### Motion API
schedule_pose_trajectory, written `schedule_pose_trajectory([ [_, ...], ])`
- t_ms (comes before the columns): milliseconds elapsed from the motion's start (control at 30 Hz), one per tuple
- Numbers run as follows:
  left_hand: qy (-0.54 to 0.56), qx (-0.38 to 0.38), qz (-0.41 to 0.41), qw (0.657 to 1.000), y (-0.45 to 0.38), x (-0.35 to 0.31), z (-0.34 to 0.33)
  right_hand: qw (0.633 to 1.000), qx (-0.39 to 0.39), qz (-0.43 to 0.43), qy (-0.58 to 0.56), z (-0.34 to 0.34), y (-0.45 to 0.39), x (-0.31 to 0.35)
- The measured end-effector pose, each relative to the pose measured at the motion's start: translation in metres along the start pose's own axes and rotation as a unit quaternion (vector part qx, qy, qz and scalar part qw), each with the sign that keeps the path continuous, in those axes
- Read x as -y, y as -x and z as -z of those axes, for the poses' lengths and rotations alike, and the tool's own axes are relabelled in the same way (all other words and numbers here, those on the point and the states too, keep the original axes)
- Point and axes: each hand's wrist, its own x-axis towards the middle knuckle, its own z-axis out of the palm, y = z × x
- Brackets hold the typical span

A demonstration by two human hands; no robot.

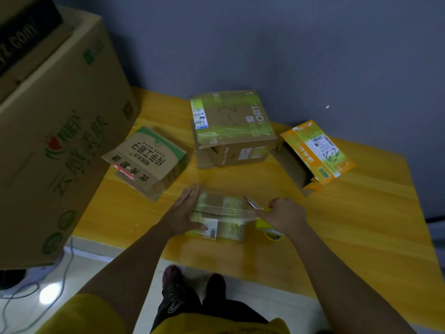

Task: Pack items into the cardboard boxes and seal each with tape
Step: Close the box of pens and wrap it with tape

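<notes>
Shoes (190, 283) at 6 o'clock; above them a small taped box (218, 215) sits on the yellow counter (349, 225).
The left hand (185, 213) presses flat, fingers straight, on the box's 9 o'clock side; the right hand (285, 216), at 3 o'clock, has its grip clenched around yellow-handled scissors (258, 208), blades touching the tape.

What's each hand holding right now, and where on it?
The right hand grips scissors by the yellow handles, blades pointing at the small box. The left hand holds nothing; it presses flat on the box's left side.
</notes>
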Motion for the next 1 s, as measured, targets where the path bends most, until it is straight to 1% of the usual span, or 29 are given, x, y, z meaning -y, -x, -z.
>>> schedule_pose_trajectory([
  [67,0.007,-0.004,0.000,1.000,0.002,0.000,-0.002,1.000,-0.002,-0.001,0.010,-0.003,-0.003,0.000],
  [267,0.016,-0.014,0.005,1.000,0.003,-0.006,-0.002,0.998,0.039,-0.014,0.051,-0.004,-0.009,0.007],
  [600,0.017,-0.004,0.008,1.000,0.001,0.000,-0.004,0.993,0.037,-0.045,0.105,-0.021,-0.014,0.019],
  [667,-0.001,0.000,0.014,1.000,-0.001,0.001,-0.006,0.992,0.034,-0.039,0.112,-0.022,-0.015,0.022],
  [733,-0.043,0.012,0.020,0.999,-0.001,0.002,-0.010,0.992,0.036,-0.034,0.115,-0.022,-0.016,0.025],
  [833,-0.061,0.039,0.062,0.995,0.003,-0.010,-0.012,0.993,0.037,-0.045,0.101,-0.021,-0.019,0.029],
  [900,-0.060,0.013,0.103,0.993,0.003,-0.022,-0.020,0.993,0.039,-0.048,0.098,-0.021,-0.021,0.031],
  [933,-0.075,-0.026,0.120,0.990,0.002,-0.028,-0.027,0.994,0.038,-0.049,0.095,-0.022,-0.021,0.031],
  [1000,-0.133,-0.117,0.151,0.973,0.000,-0.035,-0.044,0.994,0.033,-0.052,0.088,-0.022,-0.021,0.032],
])
